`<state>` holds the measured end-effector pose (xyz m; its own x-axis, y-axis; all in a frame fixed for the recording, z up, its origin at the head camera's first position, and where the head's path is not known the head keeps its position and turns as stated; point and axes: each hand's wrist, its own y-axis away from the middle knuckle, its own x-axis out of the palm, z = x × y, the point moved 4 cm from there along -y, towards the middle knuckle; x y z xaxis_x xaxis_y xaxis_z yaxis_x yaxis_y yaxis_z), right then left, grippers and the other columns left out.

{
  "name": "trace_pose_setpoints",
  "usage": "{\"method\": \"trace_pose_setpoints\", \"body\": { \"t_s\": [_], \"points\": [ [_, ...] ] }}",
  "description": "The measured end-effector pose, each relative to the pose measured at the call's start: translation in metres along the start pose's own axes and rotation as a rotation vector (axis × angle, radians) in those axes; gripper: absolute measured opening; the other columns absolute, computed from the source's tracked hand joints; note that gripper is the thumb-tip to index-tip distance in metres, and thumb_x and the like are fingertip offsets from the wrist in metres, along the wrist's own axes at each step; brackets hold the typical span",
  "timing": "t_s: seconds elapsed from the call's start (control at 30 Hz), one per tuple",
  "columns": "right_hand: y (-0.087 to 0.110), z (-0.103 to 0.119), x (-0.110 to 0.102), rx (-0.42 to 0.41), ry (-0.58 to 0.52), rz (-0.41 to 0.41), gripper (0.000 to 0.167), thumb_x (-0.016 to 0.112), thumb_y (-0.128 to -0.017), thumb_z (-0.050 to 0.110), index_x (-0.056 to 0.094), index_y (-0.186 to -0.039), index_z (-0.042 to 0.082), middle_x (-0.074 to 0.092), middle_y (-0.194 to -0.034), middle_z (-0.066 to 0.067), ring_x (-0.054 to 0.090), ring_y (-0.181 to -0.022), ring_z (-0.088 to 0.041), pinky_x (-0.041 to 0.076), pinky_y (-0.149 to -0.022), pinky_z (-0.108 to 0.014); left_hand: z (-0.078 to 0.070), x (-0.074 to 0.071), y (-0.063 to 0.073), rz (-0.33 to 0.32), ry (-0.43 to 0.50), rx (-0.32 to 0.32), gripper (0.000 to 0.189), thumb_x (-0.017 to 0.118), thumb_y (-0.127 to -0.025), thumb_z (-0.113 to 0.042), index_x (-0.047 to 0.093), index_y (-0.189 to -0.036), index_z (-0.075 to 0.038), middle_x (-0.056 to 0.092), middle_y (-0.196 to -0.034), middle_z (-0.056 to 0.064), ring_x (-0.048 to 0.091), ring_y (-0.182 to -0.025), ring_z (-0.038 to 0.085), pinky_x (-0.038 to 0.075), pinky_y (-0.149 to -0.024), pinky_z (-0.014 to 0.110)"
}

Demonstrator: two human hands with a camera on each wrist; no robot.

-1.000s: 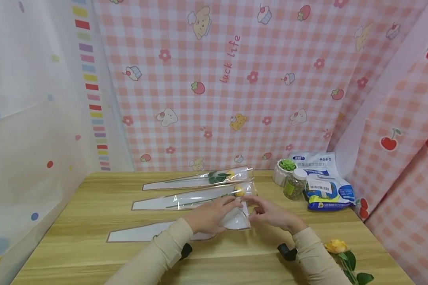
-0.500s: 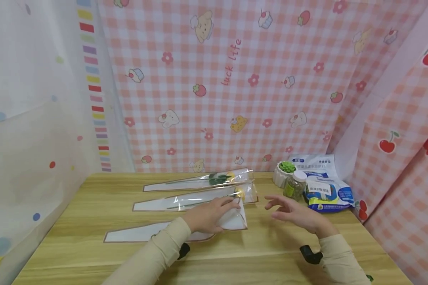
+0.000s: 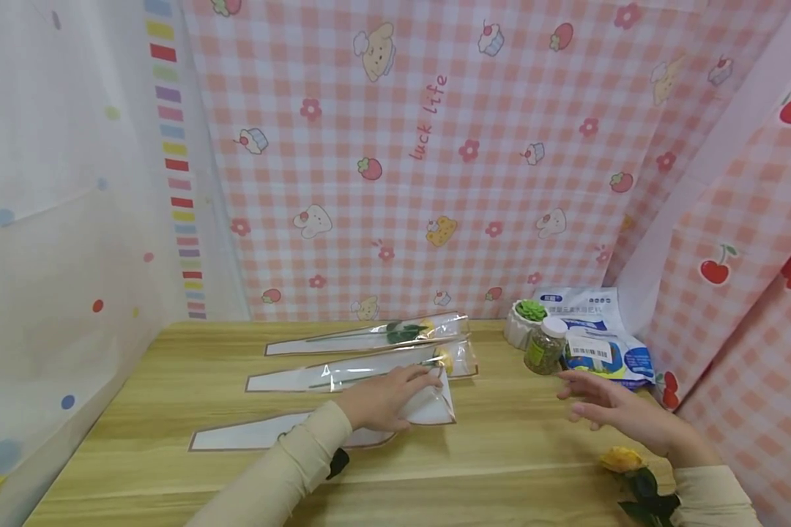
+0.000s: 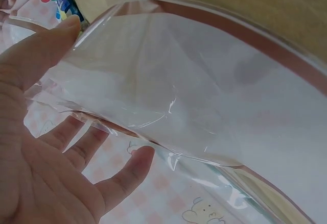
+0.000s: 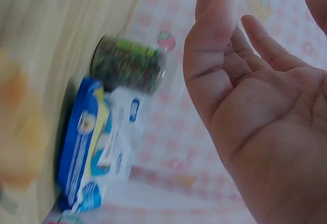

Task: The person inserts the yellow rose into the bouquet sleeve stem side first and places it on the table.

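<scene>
My left hand (image 3: 384, 399) holds the wide end of the nearest flower sleeve (image 3: 250, 433), a long tapered clear wrapper with a white back and brown border. In the left wrist view its thumb (image 4: 48, 48) lies at one edge of the sleeve and its fingers at the other, with the clear film bulging between them. My right hand (image 3: 622, 410) hovers at the right with relaxed fingers, holding nothing. Just below it lies a yellow rose (image 3: 622, 460) with dark green leaves, partly covered by the sleeve of my arm. The same rose (image 5: 18, 127) is blurred in the right wrist view.
Behind the nearest sleeve lie a middle sleeve (image 3: 283, 380) and a far sleeve (image 3: 290, 346), each with a yellow rose inside. At the back right stand a potted succulent (image 3: 527, 315), a lidded jar (image 3: 546, 348) and plastic packets (image 3: 606, 351).
My right hand has left the sleeve's mouth and moved right, over to the loose rose. My left hand has stayed at the sleeve.
</scene>
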<state>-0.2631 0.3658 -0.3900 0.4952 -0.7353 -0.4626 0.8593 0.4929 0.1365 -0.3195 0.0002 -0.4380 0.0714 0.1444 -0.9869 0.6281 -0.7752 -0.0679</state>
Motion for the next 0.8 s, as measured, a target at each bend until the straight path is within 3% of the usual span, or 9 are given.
{"method": "trace_pose_setpoints", "body": {
  "t_s": [0.13, 0.23, 0.4, 0.63, 0.8],
  "points": [
    [0.018, -0.011, -0.012, 0.048, -0.055, -0.008, 0.04, 0.042, -0.11, 0.018, 0.04, -0.148, 0.004, 0.055, -0.13, -0.007, 0.063, -0.107, -0.02, 0.057, -0.081, -0.04, 0.001, 0.0, 0.0, -0.001, -0.015, -0.001, 0.084, 0.083, -0.085, -0.031, 0.035, -0.155, -0.031, 0.036, -0.159, 0.006, 0.049, -0.135, 0.026, 0.054, -0.098, 0.039],
    [0.031, -0.021, -0.019, 0.104, -0.124, -0.023, 0.029, 0.041, -0.111, 0.019, 0.048, -0.136, 0.006, 0.058, -0.12, -0.006, 0.062, -0.101, -0.021, 0.059, -0.08, -0.045, 0.002, 0.0, 0.0, 0.001, -0.022, -0.006, 0.084, 0.082, -0.085, -0.031, 0.035, -0.154, -0.032, 0.035, -0.159, 0.006, 0.048, -0.136, 0.025, 0.054, -0.097, 0.038],
    [0.057, -0.038, -0.03, 0.182, -0.192, -0.036, 0.02, 0.041, -0.111, 0.018, 0.05, -0.126, 0.009, 0.061, -0.112, -0.004, 0.063, -0.097, -0.021, 0.06, -0.08, -0.048, 0.001, -0.001, 0.0, 0.006, -0.021, 0.002, 0.084, 0.082, -0.086, -0.03, 0.034, -0.154, -0.034, 0.035, -0.16, 0.007, 0.048, -0.135, 0.026, 0.056, -0.095, 0.038],
    [0.096, -0.06, -0.045, 0.32, -0.152, -0.111, 0.044, 0.044, -0.11, 0.022, 0.037, -0.138, -0.011, 0.063, -0.117, -0.006, 0.063, -0.101, -0.027, 0.058, -0.081, -0.055, -0.001, -0.001, 0.001, 0.005, -0.023, 0.01, 0.082, 0.082, -0.086, -0.03, 0.036, -0.153, -0.035, 0.036, -0.159, 0.006, 0.049, -0.134, 0.024, 0.056, -0.093, 0.038],
    [0.114, -0.076, -0.043, 0.423, -0.147, -0.092, 0.057, 0.049, -0.109, 0.026, 0.033, -0.135, -0.022, 0.067, -0.116, -0.01, 0.065, -0.101, -0.028, 0.058, -0.084, -0.055, -0.001, -0.001, 0.003, 0.004, -0.009, 0.003, 0.079, 0.083, -0.086, -0.03, 0.039, -0.151, -0.035, 0.037, -0.158, 0.005, 0.05, -0.133, 0.024, 0.055, -0.096, 0.038]
  ]
}}
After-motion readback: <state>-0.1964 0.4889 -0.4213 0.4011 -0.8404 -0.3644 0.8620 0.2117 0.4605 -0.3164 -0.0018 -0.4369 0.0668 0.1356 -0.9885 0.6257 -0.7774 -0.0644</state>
